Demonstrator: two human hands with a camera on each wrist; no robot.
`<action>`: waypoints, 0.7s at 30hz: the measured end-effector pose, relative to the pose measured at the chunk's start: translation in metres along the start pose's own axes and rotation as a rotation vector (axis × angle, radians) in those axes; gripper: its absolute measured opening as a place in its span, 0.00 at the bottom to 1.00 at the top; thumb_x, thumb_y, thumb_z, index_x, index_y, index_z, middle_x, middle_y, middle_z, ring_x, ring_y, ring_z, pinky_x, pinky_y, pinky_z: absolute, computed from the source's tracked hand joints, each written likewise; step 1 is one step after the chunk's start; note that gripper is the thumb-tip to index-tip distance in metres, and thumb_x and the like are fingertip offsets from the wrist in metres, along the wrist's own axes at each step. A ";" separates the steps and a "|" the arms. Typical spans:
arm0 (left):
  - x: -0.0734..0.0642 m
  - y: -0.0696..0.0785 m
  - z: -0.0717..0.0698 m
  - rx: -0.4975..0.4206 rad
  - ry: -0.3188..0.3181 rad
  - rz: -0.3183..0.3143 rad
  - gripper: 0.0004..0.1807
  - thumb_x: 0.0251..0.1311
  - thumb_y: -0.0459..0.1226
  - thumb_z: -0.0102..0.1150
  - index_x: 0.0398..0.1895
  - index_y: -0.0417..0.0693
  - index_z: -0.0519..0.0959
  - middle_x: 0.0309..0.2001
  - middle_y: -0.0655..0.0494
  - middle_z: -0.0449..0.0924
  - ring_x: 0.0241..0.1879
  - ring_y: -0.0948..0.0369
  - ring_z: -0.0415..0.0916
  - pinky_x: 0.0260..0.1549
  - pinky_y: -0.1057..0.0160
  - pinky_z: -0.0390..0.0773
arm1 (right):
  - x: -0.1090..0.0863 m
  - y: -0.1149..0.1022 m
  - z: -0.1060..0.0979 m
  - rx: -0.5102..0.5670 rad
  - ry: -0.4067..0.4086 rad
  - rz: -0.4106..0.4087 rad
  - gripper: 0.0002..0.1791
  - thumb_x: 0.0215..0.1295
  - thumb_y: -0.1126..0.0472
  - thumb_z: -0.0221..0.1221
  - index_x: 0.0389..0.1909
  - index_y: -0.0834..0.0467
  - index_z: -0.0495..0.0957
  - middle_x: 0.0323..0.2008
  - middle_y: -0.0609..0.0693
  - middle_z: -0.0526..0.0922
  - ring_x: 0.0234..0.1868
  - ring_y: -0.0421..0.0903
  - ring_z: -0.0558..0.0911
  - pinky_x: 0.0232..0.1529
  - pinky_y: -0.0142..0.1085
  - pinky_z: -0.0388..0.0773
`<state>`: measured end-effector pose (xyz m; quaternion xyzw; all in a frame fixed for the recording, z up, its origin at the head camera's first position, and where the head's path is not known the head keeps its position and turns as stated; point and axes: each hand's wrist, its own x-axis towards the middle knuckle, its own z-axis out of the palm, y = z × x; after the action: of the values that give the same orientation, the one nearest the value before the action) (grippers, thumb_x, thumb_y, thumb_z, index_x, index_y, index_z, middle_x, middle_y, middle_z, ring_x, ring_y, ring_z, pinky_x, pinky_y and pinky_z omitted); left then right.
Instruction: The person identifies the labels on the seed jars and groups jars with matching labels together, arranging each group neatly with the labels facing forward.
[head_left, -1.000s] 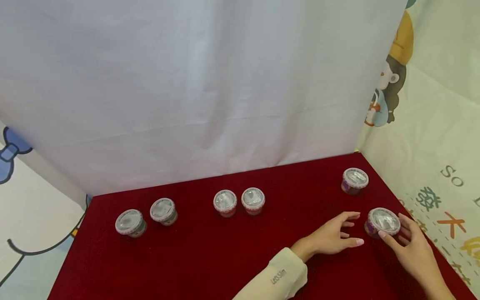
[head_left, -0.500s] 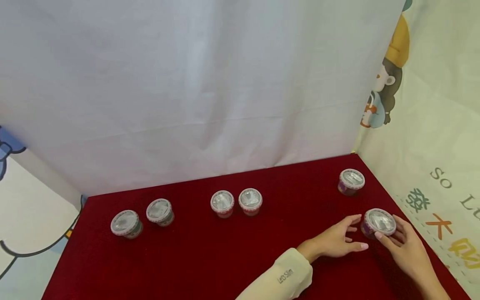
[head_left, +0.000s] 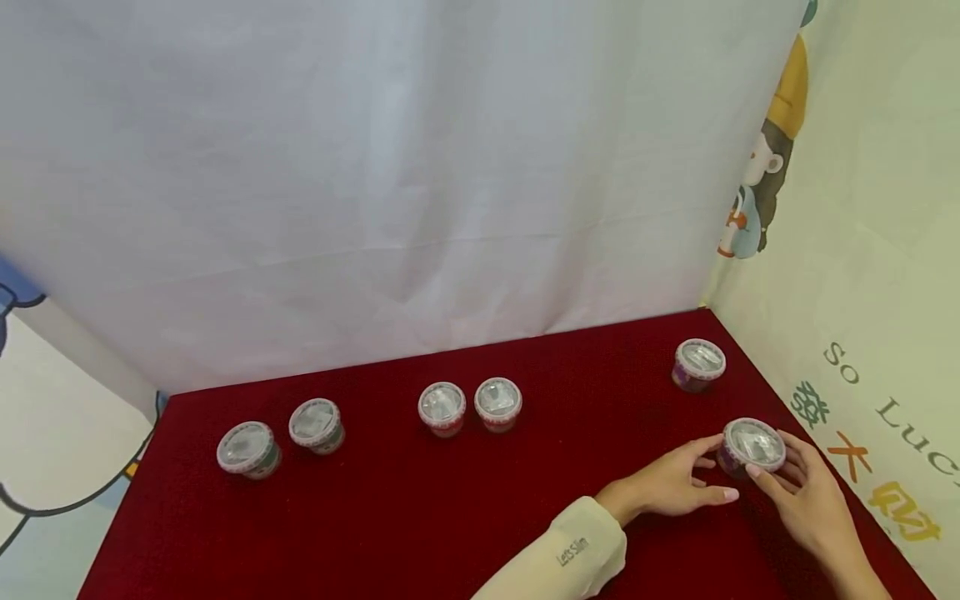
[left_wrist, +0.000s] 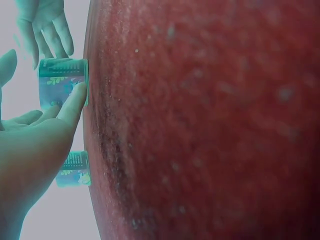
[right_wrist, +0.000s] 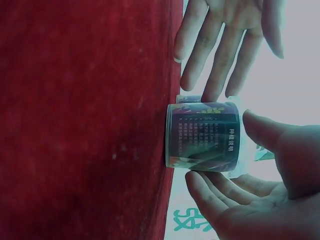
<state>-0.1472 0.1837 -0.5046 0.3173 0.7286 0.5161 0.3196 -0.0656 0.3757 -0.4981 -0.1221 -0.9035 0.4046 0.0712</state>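
A small round plastic tub with a clear lid and purple printed side stands on the red cloth near the right edge. My right hand holds it from the right, thumb at the lid's near rim and fingers round the far side. On its left, my left hand has relaxed fingers, the index fingertip at the tub's wall and the thumb apart from it. In the right wrist view, printed text covers the tub's side. Behind it stands a similar purple tub.
Two red-rimmed tubs, a left one and a right one, stand mid-table. Further left are two greenish tubs, one outer and one inner. A white curtain hangs behind; a printed cloth borders the right edge.
My left hand has moved right until its index fingertip meets the tub. The right hand has closed in on the tub. The head view has turned slightly right.
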 end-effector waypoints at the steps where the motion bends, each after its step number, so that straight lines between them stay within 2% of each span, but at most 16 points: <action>1: -0.001 0.000 -0.001 0.004 0.006 0.006 0.39 0.74 0.37 0.64 0.83 0.48 0.59 0.79 0.60 0.63 0.70 0.67 0.71 0.55 0.75 0.78 | 0.000 -0.001 0.001 0.002 0.000 -0.002 0.40 0.79 0.62 0.61 0.76 0.79 0.51 0.65 0.84 0.65 0.63 0.80 0.71 0.37 0.07 0.64; 2: -0.002 -0.001 -0.002 0.006 0.011 0.016 0.39 0.74 0.37 0.64 0.83 0.48 0.59 0.79 0.60 0.63 0.70 0.67 0.71 0.55 0.75 0.78 | -0.001 -0.002 0.001 0.004 0.003 -0.006 0.39 0.79 0.61 0.61 0.76 0.79 0.52 0.65 0.84 0.66 0.62 0.79 0.71 0.38 0.07 0.64; 4: -0.006 -0.002 -0.004 0.014 0.025 0.041 0.38 0.74 0.37 0.64 0.83 0.47 0.60 0.79 0.59 0.64 0.70 0.67 0.70 0.55 0.76 0.77 | -0.001 -0.005 0.003 0.004 0.010 -0.014 0.39 0.78 0.61 0.61 0.76 0.78 0.53 0.65 0.83 0.67 0.60 0.62 0.79 0.39 0.07 0.64; 5: -0.007 -0.003 -0.005 0.020 0.034 0.055 0.38 0.74 0.37 0.65 0.83 0.47 0.60 0.79 0.59 0.64 0.70 0.68 0.70 0.55 0.77 0.77 | -0.002 -0.007 0.004 0.008 0.015 -0.025 0.39 0.78 0.61 0.62 0.76 0.78 0.53 0.65 0.82 0.67 0.59 0.59 0.79 0.39 0.07 0.64; 6: -0.009 -0.003 -0.007 0.027 0.045 0.071 0.38 0.74 0.36 0.64 0.83 0.46 0.61 0.79 0.58 0.64 0.69 0.68 0.71 0.55 0.77 0.76 | -0.002 -0.009 0.005 0.010 0.023 -0.038 0.39 0.78 0.62 0.62 0.76 0.77 0.54 0.65 0.82 0.67 0.57 0.46 0.79 0.40 0.07 0.64; 7: -0.011 -0.004 -0.008 0.032 0.057 0.087 0.37 0.74 0.36 0.64 0.82 0.46 0.61 0.78 0.58 0.65 0.69 0.68 0.71 0.55 0.78 0.76 | -0.003 -0.011 0.006 0.015 0.028 -0.050 0.38 0.77 0.63 0.63 0.75 0.77 0.55 0.64 0.81 0.68 0.55 0.33 0.77 0.41 0.06 0.65; 9: -0.015 -0.005 -0.010 0.049 0.092 0.115 0.36 0.74 0.36 0.64 0.81 0.45 0.63 0.77 0.57 0.67 0.68 0.68 0.72 0.55 0.78 0.75 | -0.004 -0.016 0.008 0.030 0.036 -0.079 0.38 0.76 0.65 0.64 0.75 0.77 0.56 0.64 0.81 0.68 0.51 0.16 0.65 0.42 0.07 0.65; 11: -0.019 -0.006 -0.013 0.060 0.136 0.138 0.35 0.74 0.36 0.64 0.80 0.45 0.65 0.74 0.56 0.71 0.66 0.69 0.73 0.55 0.79 0.75 | -0.004 -0.021 0.011 0.052 0.038 -0.113 0.37 0.75 0.67 0.64 0.75 0.77 0.57 0.64 0.81 0.68 0.50 0.12 0.63 0.43 0.07 0.65; 12: -0.021 -0.007 -0.014 0.062 0.162 0.151 0.33 0.74 0.36 0.64 0.79 0.44 0.66 0.73 0.55 0.73 0.65 0.69 0.74 0.55 0.79 0.75 | -0.005 -0.024 0.012 0.053 0.037 -0.122 0.37 0.74 0.67 0.65 0.74 0.76 0.57 0.64 0.80 0.68 0.49 0.09 0.57 0.43 0.07 0.66; 16: -0.026 -0.010 -0.018 0.062 0.263 0.179 0.29 0.75 0.35 0.64 0.76 0.42 0.70 0.65 0.50 0.79 0.61 0.68 0.77 0.53 0.78 0.77 | -0.005 -0.033 0.018 0.065 0.018 -0.142 0.37 0.74 0.67 0.65 0.74 0.75 0.58 0.64 0.79 0.69 0.50 0.10 0.60 0.43 0.08 0.68; 17: -0.027 -0.010 -0.019 0.057 0.285 0.183 0.28 0.75 0.34 0.63 0.75 0.41 0.71 0.64 0.50 0.80 0.60 0.68 0.77 0.53 0.77 0.77 | -0.005 -0.036 0.019 0.070 0.006 -0.138 0.37 0.74 0.67 0.65 0.75 0.75 0.58 0.65 0.79 0.68 0.52 0.15 0.66 0.42 0.08 0.68; 18: -0.029 -0.011 -0.021 0.047 0.304 0.186 0.27 0.75 0.34 0.63 0.74 0.41 0.72 0.63 0.50 0.80 0.60 0.68 0.78 0.53 0.77 0.78 | -0.004 -0.038 0.020 0.065 -0.001 -0.135 0.37 0.74 0.66 0.65 0.75 0.75 0.58 0.65 0.78 0.68 0.53 0.17 0.68 0.42 0.08 0.69; 20: -0.032 -0.012 -0.024 0.026 0.335 0.187 0.25 0.75 0.34 0.63 0.72 0.41 0.73 0.61 0.50 0.80 0.59 0.68 0.78 0.53 0.76 0.78 | -0.004 -0.042 0.023 0.075 -0.019 -0.136 0.37 0.74 0.66 0.65 0.75 0.75 0.58 0.66 0.78 0.68 0.57 0.32 0.78 0.41 0.09 0.70; 21: -0.034 -0.012 -0.025 0.012 0.348 0.187 0.24 0.75 0.34 0.63 0.71 0.41 0.74 0.61 0.51 0.80 0.59 0.68 0.78 0.53 0.75 0.79 | -0.004 -0.045 0.024 0.081 -0.029 -0.136 0.37 0.74 0.66 0.65 0.75 0.74 0.58 0.67 0.78 0.68 0.56 0.33 0.78 0.41 0.10 0.71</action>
<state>-0.1491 0.1400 -0.5049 0.2913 0.7435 0.5861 0.1375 -0.0747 0.3285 -0.4809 -0.0518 -0.8935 0.4367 0.0903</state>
